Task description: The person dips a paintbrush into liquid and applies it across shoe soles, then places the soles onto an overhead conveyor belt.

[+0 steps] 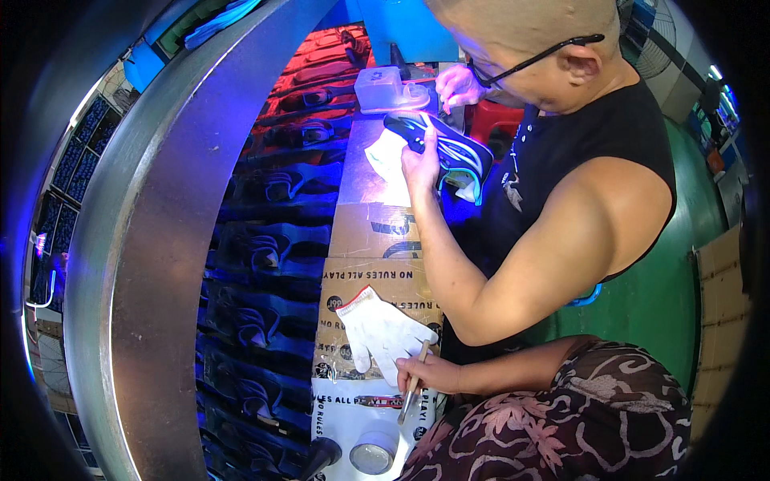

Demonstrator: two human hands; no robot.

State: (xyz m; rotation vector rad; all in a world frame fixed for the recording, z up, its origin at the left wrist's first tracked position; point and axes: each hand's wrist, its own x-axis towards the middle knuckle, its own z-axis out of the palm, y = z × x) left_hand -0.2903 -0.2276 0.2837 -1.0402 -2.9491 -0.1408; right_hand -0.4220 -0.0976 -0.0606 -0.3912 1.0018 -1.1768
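My right hand [425,375], at the end of a bare forearm from a patterned sleeve, is closed round a flat wooden-handled brush [410,399]. The brush tilts with its tip down over the white-covered part of the work ledge. A white knitted glove [383,330] with a red cuff edge lies flat just beyond this hand. Nearer the bottom sits a small round dish [373,458] with pale contents. A dark rounded thing [323,455] stands beside the dish; its kind is unclear. My left hand is out of view.
A co-worker in a black sleeveless top [593,168] holds a dark shoe upper [453,152] under bluish light. Left of the cardboard-covered ledge [373,264], a conveyor [265,321] carries rows of shoe parts. A curved metal hood [160,216] arches over it. A translucent container [378,86] stands farther off.
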